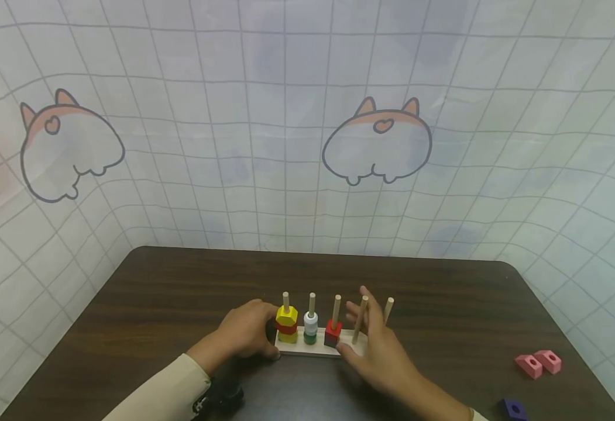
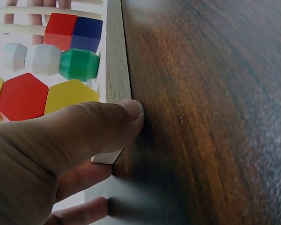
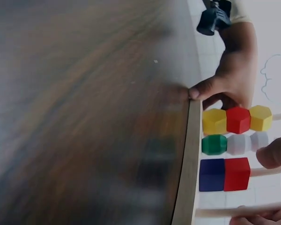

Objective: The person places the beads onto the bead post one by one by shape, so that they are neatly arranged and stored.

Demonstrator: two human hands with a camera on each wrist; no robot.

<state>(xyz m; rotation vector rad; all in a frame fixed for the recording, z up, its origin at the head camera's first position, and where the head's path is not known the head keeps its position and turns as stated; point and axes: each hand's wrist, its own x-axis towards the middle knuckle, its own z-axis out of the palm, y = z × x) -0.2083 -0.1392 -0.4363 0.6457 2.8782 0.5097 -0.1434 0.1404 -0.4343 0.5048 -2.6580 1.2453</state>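
A wooden stand (image 1: 312, 350) with a row of upright pegs lies in front of me. My left hand (image 1: 246, 330) grips its left end, thumb (image 2: 126, 115) along the front edge and fingers round the end. The leftmost peg carries yellow blocks (image 1: 287, 316) with a red one (image 2: 23, 97) between. White beads (image 1: 311, 323) sit over a green bead (image 2: 79, 64) on the second peg. On the third, a red cube (image 3: 236, 174) tops a blue cube (image 3: 211, 175). My right hand (image 1: 383, 356) is spread about the bare fourth peg (image 1: 360, 318), holding nothing. Its thumb is in front, fingers behind.
Two pink slanted blocks (image 1: 528, 366) with holes lie at the table's right side. A dark blue block (image 1: 512, 410) with a hole is nearer the front. A grid-patterned sheet (image 1: 286, 204) hangs behind the dark wooden table (image 1: 191, 280).
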